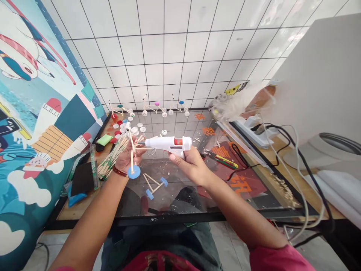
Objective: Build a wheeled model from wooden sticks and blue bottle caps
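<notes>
My right hand (190, 163) is wrapped round a white hot glue gun (165, 143), its nozzle pointing left. In my left hand (125, 156) is a small stick frame (132, 160) with a blue bottle cap (134, 172) at its lower end. The glue gun's tip is close to the joint of the sticks; whether it touches I cannot tell. Below, on the glass tabletop, lies another stick frame (152, 185) with two blue caps. A heap of wooden sticks (113, 158) lies partly behind my left hand.
Several finished stick models (152, 107) stand along the tiled wall. Loose bottle caps (135, 130) and a green block (104, 140) lie at the left. At the right are a utility knife (225, 161), a power strip (256, 131), cables and a plastic bag (239, 103).
</notes>
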The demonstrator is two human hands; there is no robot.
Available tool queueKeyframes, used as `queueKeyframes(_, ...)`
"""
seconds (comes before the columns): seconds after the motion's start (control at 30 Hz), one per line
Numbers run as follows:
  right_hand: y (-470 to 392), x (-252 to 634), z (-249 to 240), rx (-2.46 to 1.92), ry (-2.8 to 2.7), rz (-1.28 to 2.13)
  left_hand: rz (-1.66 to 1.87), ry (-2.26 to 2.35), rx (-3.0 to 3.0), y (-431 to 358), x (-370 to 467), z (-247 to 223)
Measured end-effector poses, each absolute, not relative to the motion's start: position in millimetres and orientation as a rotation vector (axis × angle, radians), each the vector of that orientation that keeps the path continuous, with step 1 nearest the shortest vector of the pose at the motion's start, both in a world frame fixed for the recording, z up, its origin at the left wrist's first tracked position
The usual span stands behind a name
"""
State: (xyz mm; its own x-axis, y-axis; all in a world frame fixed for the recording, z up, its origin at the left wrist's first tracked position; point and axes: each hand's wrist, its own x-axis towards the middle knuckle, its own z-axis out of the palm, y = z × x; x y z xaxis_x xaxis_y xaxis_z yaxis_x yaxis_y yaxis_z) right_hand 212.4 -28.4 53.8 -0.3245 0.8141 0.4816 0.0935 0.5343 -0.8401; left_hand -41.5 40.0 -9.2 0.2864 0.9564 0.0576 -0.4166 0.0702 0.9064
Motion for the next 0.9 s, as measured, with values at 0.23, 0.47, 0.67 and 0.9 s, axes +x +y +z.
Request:
queueKeyframes(0.23,-7.1,236.8,30.4,-0.983,-1.595,0.692,1.205,0.769,1.104,39.0,-25.6,3.1)
queueKeyframes(0.47,46.0,272.5,-4.7,-1.402,-1.616,0.394,1.592,1.017,1.416,46.9,-13.3,-10.5)
queueKeyframes(0.67,52.9,281.8,-19.9,-1.662,-1.715,0.318,1.649,1.108,1.724,47.6,-13.2,-20.5)
queueKeyframes(0.9,45.3,275.6,-28.8,-1.687,-1.743,0.202,1.518,1.098,1.71,44.9,-6.9,-28.0)
